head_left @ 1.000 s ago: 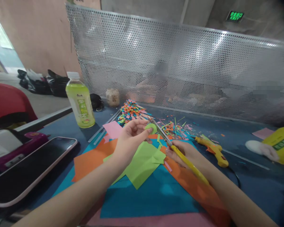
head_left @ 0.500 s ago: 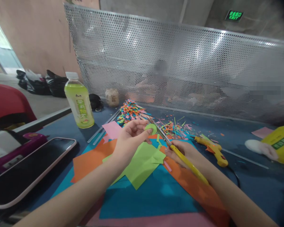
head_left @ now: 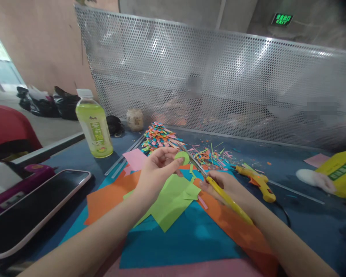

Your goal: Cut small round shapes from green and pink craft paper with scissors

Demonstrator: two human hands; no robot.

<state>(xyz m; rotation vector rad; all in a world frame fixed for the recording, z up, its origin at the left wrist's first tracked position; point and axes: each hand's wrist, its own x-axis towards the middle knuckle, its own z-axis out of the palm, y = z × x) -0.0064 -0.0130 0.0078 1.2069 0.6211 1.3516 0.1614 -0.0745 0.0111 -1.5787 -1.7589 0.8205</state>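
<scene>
My left hand (head_left: pixel 157 171) pinches a small round piece of light green paper (head_left: pixel 182 157) between thumb and fingers, above the table. My right hand (head_left: pixel 223 185) grips yellow-handled scissors (head_left: pixel 216 187), whose blades reach up to the edge of that green piece. Under both hands lie sheets of coloured paper: a light green sheet (head_left: pixel 168 202), orange sheets (head_left: pixel 109 196), a blue sheet (head_left: pixel 184 238) and a pink sheet (head_left: pixel 137 158).
A heap of coloured paper scraps (head_left: pixel 158 136) lies behind my hands. A green drink bottle (head_left: pixel 93 125) stands at left, a phone (head_left: pixel 31 209) nearer left. A yellow glue gun (head_left: pixel 258 183) lies at right. A perforated metal screen (head_left: pixel 219 80) closes the back.
My hands and the scissors stay in almost the same pose; the view has drifted slightly, so everything sits a little further left in the picture.
</scene>
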